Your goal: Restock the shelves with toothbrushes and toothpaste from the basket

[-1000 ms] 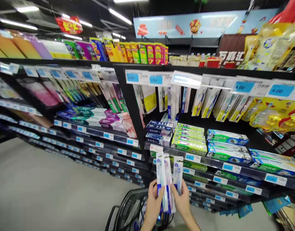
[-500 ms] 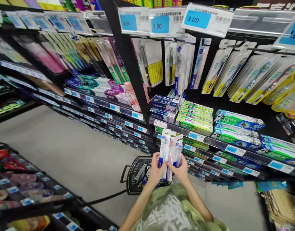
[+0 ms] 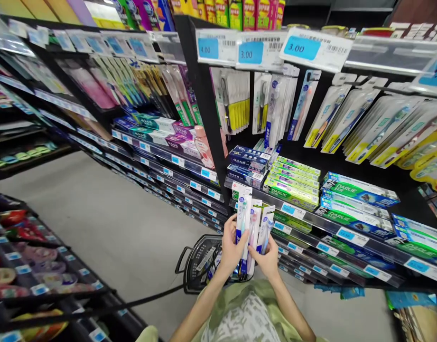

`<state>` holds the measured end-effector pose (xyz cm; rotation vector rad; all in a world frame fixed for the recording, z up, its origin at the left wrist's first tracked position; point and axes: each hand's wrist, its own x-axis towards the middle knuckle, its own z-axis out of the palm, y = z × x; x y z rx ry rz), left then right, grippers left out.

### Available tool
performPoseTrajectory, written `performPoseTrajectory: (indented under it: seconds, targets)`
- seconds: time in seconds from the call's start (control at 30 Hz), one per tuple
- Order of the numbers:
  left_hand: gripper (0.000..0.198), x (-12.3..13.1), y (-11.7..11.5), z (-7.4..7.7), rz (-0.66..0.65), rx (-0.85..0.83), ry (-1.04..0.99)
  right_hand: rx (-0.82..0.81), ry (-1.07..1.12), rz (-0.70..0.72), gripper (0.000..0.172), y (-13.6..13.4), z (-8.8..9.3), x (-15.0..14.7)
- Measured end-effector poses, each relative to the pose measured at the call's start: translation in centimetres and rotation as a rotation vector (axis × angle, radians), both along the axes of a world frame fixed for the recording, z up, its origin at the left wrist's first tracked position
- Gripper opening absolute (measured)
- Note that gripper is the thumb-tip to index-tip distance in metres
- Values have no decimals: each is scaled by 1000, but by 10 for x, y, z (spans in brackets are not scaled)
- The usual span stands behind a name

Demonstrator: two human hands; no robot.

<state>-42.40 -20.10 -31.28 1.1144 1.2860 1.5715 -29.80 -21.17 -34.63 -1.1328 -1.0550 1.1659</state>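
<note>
Three packaged toothbrushes are fanned out upright between my hands, in front of the shelf edge. My left hand (image 3: 233, 244) is closed on the left toothbrush pack (image 3: 244, 223), which has a green-tinted brush. My right hand (image 3: 267, 256) grips the right toothbrush pack (image 3: 266, 228) with a blue brush. Between them stands a pink toothbrush pack (image 3: 253, 230), its lower part by both thumbs; which hand bears it is hard to tell. Below my hands, a black shopping basket (image 3: 195, 266) with things inside is partly hidden by my forearms.
Toothbrush packs (image 3: 282, 107) hang on hooks ahead, under price tags (image 3: 252, 52). Toothpaste boxes (image 3: 292, 185) are stacked on the shelf below. Grey floor (image 3: 125, 209) stretches along the aisle at left. A low rack of slippers (image 3: 40, 256) stands at lower left.
The toothbrush packs have spread further apart, the left one rising above the others and the pink one showing more clearly. The view has shifted, so the shelves sit slightly lower.
</note>
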Motion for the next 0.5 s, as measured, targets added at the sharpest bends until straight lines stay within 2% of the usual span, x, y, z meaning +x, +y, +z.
performPoseTrajectory:
  seconds: [0.13,0.23,0.37,0.5]
  targets:
    - [78,-3,26,25,-33,79,-20,-17,24,-80,73,1,-16,0]
    - [69,-8,49,51,-39,148,76,-67,27,-151,76,5,-33,0]
    - [53,-13,80,95,15,291,191,-129,58,-275,84,8,-45,0]
    - [54,-14,116,147,11,465,206,-148,83,-378,87,8,-46,0]
